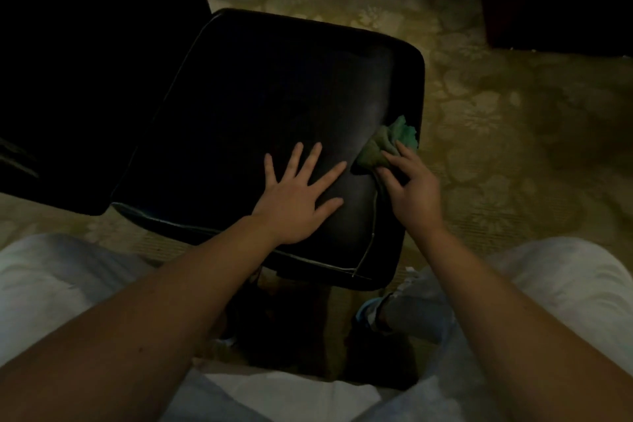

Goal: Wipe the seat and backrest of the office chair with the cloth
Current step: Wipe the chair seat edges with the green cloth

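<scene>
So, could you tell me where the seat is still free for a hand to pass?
The seat is bare from the far edge to the left hand. The near right side is crowded: the right hand presses the green cloth there.

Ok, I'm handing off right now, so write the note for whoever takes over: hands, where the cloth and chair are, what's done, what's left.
Left hand: open, flat on the black seat, fingers spread, bracing it.
Right hand: fingers pressing the bunched green cloth against the seat's right edge.
Chair: seat faces the camera over patterned carpet; the backrest can't be picked out in this dim view.
Done: can't tell how much of the seat has been wiped; the light is too dim to show it.
Left: likely the rest of the seat, then the backrest.
</scene>
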`<act>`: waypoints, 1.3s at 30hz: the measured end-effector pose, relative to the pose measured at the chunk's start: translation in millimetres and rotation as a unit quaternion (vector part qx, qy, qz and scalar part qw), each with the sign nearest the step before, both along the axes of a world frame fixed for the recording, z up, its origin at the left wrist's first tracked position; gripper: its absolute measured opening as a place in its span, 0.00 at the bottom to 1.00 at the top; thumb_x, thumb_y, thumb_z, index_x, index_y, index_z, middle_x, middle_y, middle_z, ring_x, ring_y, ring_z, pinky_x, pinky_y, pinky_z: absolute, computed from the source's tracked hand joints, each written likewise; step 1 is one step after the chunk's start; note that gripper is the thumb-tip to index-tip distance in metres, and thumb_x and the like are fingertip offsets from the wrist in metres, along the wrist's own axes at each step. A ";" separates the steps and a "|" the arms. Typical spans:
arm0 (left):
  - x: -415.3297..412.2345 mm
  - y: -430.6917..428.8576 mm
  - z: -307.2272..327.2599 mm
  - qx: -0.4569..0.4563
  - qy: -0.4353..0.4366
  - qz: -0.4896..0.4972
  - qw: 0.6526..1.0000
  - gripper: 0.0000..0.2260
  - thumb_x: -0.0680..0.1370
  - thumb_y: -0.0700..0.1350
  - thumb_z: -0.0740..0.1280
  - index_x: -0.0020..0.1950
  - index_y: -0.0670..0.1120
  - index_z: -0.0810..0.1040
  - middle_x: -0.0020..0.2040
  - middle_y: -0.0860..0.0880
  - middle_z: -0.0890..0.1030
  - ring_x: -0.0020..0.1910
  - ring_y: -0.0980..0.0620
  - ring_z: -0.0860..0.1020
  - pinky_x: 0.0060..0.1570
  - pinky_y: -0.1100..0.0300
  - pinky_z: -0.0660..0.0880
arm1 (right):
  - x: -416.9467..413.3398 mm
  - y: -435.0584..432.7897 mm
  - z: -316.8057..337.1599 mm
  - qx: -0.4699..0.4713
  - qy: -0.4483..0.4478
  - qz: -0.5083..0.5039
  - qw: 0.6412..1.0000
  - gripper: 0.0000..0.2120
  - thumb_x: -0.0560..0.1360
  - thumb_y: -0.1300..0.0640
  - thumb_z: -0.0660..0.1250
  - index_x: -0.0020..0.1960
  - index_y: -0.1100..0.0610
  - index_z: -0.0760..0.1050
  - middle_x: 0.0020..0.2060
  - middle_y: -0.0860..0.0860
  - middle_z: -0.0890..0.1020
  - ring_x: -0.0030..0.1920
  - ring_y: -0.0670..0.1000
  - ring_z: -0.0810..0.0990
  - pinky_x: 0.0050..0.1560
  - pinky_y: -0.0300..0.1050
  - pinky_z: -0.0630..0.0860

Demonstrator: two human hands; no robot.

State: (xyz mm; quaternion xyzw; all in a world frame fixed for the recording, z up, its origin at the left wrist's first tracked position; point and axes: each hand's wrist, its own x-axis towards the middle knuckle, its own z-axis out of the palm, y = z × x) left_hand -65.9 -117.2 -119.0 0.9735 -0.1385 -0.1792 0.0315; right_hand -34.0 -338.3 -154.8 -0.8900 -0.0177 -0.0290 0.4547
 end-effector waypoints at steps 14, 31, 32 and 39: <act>0.6 -6.2 9.0 0.012 0.038 0.016 0.999 0.28 0.81 0.68 0.43 0.78 0.66 0.34 0.80 0.51 0.31 0.79 0.43 0.30 0.71 0.29 0.34 | 3.7 -7.2 0.5 -0.001 -0.008 0.003 1.000 0.15 0.76 0.59 0.72 0.62 0.58 0.81 0.68 0.56 0.76 0.69 0.54 0.74 0.72 0.50 0.68; 4.6 -20.5 4.3 -0.010 0.042 0.045 0.998 0.29 0.80 0.69 0.43 0.78 0.66 0.34 0.80 0.51 0.29 0.78 0.43 0.29 0.71 0.28 0.33 | 4.7 -13.5 3.7 -0.004 0.005 0.000 1.000 0.14 0.75 0.59 0.73 0.60 0.59 0.82 0.67 0.56 0.77 0.68 0.54 0.74 0.72 0.45 0.66; 4.9 -21.8 4.3 -0.010 0.041 0.046 0.998 0.29 0.81 0.69 0.44 0.78 0.66 0.34 0.80 0.50 0.29 0.78 0.43 0.29 0.71 0.28 0.33 | 4.8 -12.7 4.0 -0.003 0.007 -0.003 1.000 0.14 0.75 0.59 0.72 0.61 0.59 0.81 0.67 0.56 0.77 0.68 0.54 0.74 0.72 0.45 0.66; 7.3 -31.2 4.7 -0.013 0.046 0.062 0.997 0.29 0.81 0.68 0.43 0.78 0.66 0.34 0.80 0.50 0.29 0.78 0.43 0.29 0.71 0.28 0.34 | -13.6 -22.6 10.2 0.002 0.040 0.006 0.999 0.15 0.76 0.59 0.72 0.62 0.57 0.81 0.69 0.54 0.76 0.70 0.51 0.72 0.72 0.44 0.65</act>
